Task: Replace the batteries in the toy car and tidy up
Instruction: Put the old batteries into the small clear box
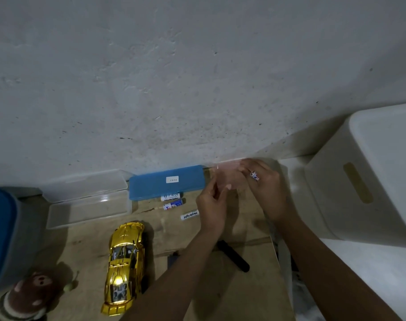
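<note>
Both hands are up at the far edge of the work surface, close to the wall. On my feed the left hand (pixel 212 205) has thumb and forefinger pinched on the near edge of a thin see-through plastic piece (pixel 227 176), which is too blurred for me to say exactly what it is. The right hand (pixel 265 191) is just beside it, fingers curled, gripping a small white-and-blue cylindrical battery (pixel 255 175) between them. I can't tell whether that hand also touches the plastic.

The shiny gold toy car (pixel 124 267) sits on its wheels on the pale wooden board (pixel 220 297), to the left of the left forearm and apart from both hands. Three loose white-and-blue batteries lie on the board. Two (pixel 172 200) are side by side, just in front of a closed blue rectangular plastic case (pixel 151 185) with a white label, and the third (pixel 190 214) is near the left hand.

Left of the blue case I see a clear rectangular plastic case (pixel 88 200) lying open. A black stick-shaped tool (pixel 233 256) rests between the forearms, its far end hidden under the left one. A white plastic storage bin (pixel 371 177) with a slot handle stands at the right. A blue-lidded container (pixel 2 237) and a striped brown plush toy (pixel 23 297) sit at the left edge.
</note>
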Demonstrator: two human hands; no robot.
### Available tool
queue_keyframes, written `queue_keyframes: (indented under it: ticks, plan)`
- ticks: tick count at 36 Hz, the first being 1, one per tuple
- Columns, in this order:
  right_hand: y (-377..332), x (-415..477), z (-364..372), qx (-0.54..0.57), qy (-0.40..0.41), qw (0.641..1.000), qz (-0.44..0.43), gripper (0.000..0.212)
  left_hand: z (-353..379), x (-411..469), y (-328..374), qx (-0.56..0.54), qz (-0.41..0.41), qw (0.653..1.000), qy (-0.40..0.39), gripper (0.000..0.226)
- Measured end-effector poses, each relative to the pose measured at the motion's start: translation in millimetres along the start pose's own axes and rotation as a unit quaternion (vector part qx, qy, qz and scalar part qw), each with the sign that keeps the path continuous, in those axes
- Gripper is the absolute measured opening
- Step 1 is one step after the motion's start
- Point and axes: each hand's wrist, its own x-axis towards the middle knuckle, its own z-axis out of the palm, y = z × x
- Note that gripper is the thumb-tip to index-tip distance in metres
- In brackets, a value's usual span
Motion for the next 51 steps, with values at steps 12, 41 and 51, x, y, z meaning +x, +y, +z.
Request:
queue_keyframes:
  ticks: [12, 41, 51]
  plan:
    - [-6.1, 18.4, -3.7, 0.04, 0.012, 0.998, 0.036, 0.025, -5.2, -4.4, 3.0, 0.152, 0.07, 0.984, -0.065, 0.05]
    - [9.5, 11.1, 25.4, 0.012, -0.18, 0.983, 0.043, 0.019, -13.1, -7.0, -8.0, 0.148, 0.069, 0.984, -0.071, 0.047]
    - [15.7, 16.1, 26.6, 0.015, -0.255, 0.967, 0.009, 0.032, -15.3, -4.3, -11.5, 0.129, 0.075, 0.987, -0.059, 0.046]
